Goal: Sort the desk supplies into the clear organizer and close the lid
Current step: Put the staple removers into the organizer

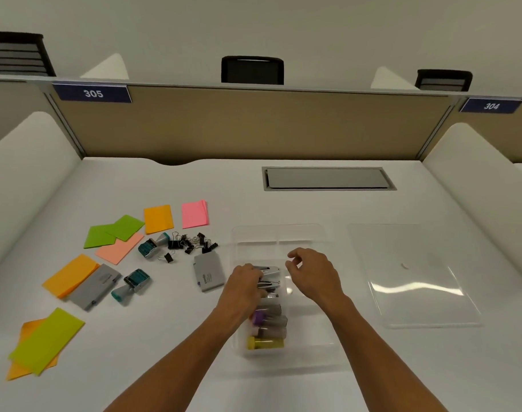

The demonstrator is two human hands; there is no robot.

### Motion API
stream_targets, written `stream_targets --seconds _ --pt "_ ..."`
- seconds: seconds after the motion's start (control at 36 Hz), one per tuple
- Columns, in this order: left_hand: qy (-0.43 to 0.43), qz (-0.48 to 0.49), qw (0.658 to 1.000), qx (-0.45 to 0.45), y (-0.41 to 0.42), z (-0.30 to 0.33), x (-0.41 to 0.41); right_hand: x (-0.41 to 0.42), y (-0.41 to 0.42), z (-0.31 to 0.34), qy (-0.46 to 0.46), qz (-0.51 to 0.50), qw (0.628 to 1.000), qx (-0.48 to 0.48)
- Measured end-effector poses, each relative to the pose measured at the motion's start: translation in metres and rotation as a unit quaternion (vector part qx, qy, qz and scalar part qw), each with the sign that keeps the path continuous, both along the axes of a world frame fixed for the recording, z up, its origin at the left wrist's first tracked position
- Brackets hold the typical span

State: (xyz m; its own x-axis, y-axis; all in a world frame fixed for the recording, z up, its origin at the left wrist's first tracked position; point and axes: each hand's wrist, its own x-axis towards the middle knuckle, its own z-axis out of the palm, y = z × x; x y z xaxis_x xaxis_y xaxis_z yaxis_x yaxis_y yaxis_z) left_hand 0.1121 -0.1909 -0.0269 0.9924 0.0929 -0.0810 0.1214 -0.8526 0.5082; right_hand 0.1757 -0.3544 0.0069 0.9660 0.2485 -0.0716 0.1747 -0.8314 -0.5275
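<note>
The clear organizer lies open on the white desk in front of me. Its left compartment holds several staplers and stamps with purple and yellow ends. My left hand grips the staplers inside that compartment. Just above the organizer's middle hovers my right hand, fingers loosely curled and holding nothing. The clear lid lies flat to the right of the organizer.
Left of the organizer lie a grey case, a second grey case, two teal stamps, a pile of black binder clips and coloured sticky notes. A cable hatch sits at the back.
</note>
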Motion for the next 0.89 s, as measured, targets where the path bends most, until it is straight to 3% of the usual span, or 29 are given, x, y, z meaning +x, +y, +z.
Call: stream_targets --seconds 0.39,0.89 --pt "-0.022 -0.008 1.0 0.0 0.006 -0.003 -0.005 -0.002 0.017 -0.004 0.021 0.053 0.998 -0.001" --pt "-0.183 0.085 0.977 -0.066 0.034 0.001 -0.044 -0.02 0.062 -0.003 0.029 0.156 0.986 0.043"
